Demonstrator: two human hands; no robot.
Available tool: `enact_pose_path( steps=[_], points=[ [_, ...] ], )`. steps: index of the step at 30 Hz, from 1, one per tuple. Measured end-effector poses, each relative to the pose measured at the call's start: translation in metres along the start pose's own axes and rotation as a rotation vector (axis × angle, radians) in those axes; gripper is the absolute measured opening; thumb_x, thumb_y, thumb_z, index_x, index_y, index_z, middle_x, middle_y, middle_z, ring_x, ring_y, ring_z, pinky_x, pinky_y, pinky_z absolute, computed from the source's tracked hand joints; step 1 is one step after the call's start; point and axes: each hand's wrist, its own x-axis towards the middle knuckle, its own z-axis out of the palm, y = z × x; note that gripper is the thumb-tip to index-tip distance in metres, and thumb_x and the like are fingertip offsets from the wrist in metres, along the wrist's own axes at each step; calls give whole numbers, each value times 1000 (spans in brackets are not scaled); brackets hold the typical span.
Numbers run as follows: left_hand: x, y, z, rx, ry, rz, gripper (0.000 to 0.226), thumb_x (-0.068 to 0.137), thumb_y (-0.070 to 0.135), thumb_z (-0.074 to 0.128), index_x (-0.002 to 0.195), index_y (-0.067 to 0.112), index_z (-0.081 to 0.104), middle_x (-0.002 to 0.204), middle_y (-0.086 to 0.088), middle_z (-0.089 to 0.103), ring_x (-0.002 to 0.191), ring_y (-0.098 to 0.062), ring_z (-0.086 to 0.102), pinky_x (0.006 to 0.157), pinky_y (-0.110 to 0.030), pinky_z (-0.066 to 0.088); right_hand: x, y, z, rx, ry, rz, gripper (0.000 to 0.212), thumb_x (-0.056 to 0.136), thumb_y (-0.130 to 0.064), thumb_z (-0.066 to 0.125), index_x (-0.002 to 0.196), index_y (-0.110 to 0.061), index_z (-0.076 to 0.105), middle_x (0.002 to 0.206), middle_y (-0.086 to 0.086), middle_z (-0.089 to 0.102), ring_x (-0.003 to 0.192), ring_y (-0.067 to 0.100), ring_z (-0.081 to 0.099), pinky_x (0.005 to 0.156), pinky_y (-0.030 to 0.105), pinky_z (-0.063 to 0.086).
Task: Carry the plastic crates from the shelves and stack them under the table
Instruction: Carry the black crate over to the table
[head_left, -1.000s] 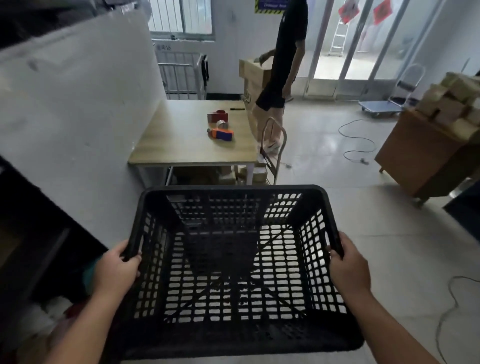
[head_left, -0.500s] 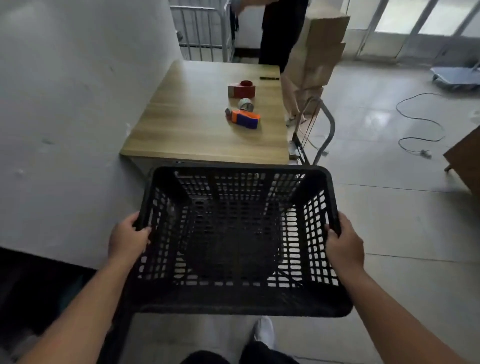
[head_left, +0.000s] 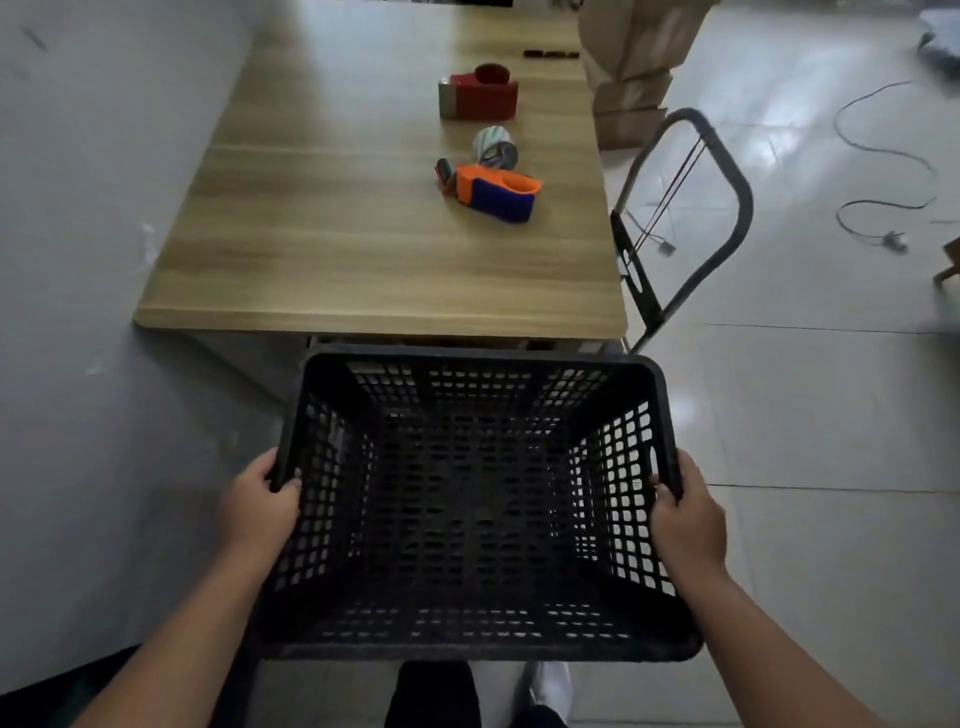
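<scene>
I hold an empty black perforated plastic crate (head_left: 478, 358) level in front of me, open side up. My left hand (head_left: 257, 506) grips its left rim and my right hand (head_left: 685, 512) grips its right rim, fingers hooked over the edge. The crate's far rim sits just short of the near edge of a wooden table (head_left: 332, 249). The space under the table is almost wholly hidden by the tabletop and the crate.
On the table lie a red tape dispenser (head_left: 478, 96), a tape roll (head_left: 494, 148) and an orange and purple dispenser (head_left: 493, 192). A folding cart handle (head_left: 691, 218) stands right of the table. A white panel (head_left: 93, 260) runs along the left. Cardboard boxes (head_left: 631, 73) and a cable (head_left: 883, 156) lie beyond.
I have walked forward with the crate; the table has come much closer and my view has tilted down. The person by the boxes has left the view. Both hands keep their hold.
</scene>
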Motion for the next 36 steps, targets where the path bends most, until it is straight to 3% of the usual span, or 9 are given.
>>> enact_pose_path(
  steps=[8,11,14,16,19,23,28,32,36],
  points=[
    [38,-1,28,-13,-28,-35,30,84,11,61,113,20,66,84,-8,72,75,-37,68,69,-50,57,37,-8,18,-64,24,54,50,92,-6,46,130,-38,49,90,-14,66,76,16,60,60,29,41],
    [24,-1,31,-25,-10,-36,31,89,9,61,117,19,67,89,-8,73,76,-33,68,67,-41,54,36,-4,16,-63,22,64,51,92,-6,47,131,-39,48,87,-15,64,73,14,57,59,30,42],
    [23,0,31,-10,-41,-26,28,92,11,58,119,18,65,87,-4,71,75,-28,66,59,-33,46,39,-6,15,-64,-15,80,50,91,-7,46,132,-37,47,95,-4,69,79,25,62,66,39,50],
    [29,3,29,32,-81,-29,33,91,13,59,124,17,61,98,-8,70,87,-31,65,67,-37,48,45,-11,15,-91,-70,87,51,93,-12,47,138,-35,40,105,2,70,85,29,64,72,44,54],
    [36,14,25,187,-47,16,59,87,19,68,142,16,47,130,-16,57,114,-38,55,92,-49,46,50,-22,8,-150,-121,100,63,94,-19,52,151,-27,27,134,9,56,116,33,55,91,49,49],
    [37,54,21,239,-11,258,68,83,22,75,144,15,46,138,-18,53,126,-41,47,102,-55,37,46,-41,-15,-151,-36,-17,57,94,-20,58,147,-15,40,150,11,44,140,28,34,114,43,29],
    [25,141,16,52,-210,541,60,89,32,71,144,24,48,140,-3,53,128,-22,46,101,-35,36,3,-67,-62,-81,-14,-121,52,94,-32,61,143,-19,48,153,2,40,143,19,30,114,35,25],
    [-8,227,17,-93,-449,732,60,87,43,68,142,26,50,135,3,56,123,-15,53,99,-36,44,-51,-68,-113,17,109,-109,54,91,-43,61,142,-29,47,153,-11,37,142,8,29,114,31,25],
    [-68,298,31,-120,-589,959,59,86,40,70,141,29,53,132,2,60,122,-13,56,100,-36,46,-113,-46,-174,85,319,-57,58,89,-50,61,142,-35,45,150,-22,34,139,-4,26,108,18,21]
  ],
)
